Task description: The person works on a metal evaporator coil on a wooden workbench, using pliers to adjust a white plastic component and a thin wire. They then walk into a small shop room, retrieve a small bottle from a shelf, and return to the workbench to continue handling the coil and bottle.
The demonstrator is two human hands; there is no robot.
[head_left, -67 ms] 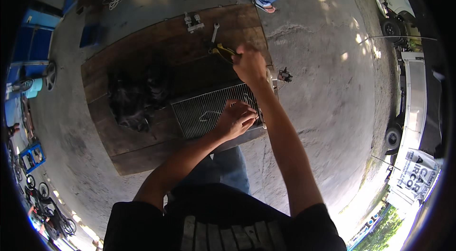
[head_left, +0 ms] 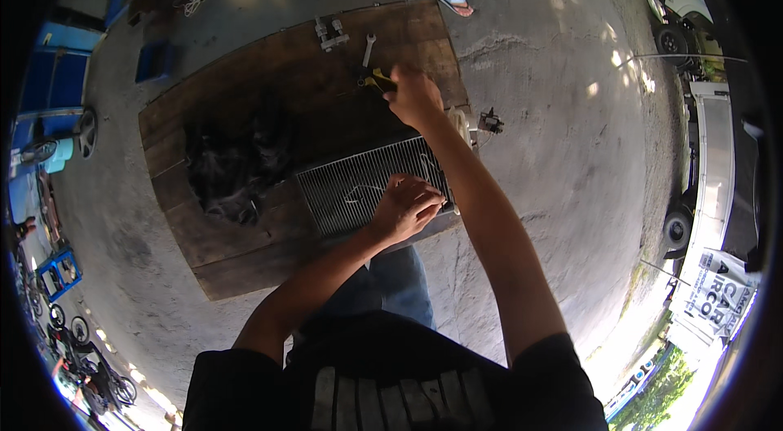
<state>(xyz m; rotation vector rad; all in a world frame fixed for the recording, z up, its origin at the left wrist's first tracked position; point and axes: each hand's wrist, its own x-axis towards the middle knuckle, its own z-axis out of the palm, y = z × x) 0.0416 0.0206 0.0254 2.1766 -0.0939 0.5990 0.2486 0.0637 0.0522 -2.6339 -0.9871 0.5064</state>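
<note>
A finned radiator-like core (head_left: 330,203) lies on the wooden board, with a pale, thin, bent wire-like piece (head_left: 356,193) over its fins. My left hand (head_left: 404,209) rests above its right part, fingertips pinched together near the right end. What they hold is too small to make out. Beyond the core, my right hand (head_left: 416,97) curls its fingers around yellow-handled pliers (head_left: 378,79), largely covering the handles. Just past the pliers lies an open-ended wrench (head_left: 369,49).
A metal fitting (head_left: 330,35) sits near the far edge of the wooden board (head_left: 253,256). A crumpled black bundle (head_left: 232,166) lies at left. Right of the board is a small dark part (head_left: 490,122). A person's foot (head_left: 455,3) stands beyond the far right corner.
My right hand has moved a little to the left and farther away, covering more of the pliers. My left hand stays at the core's right end. The view has shifted slightly.
</note>
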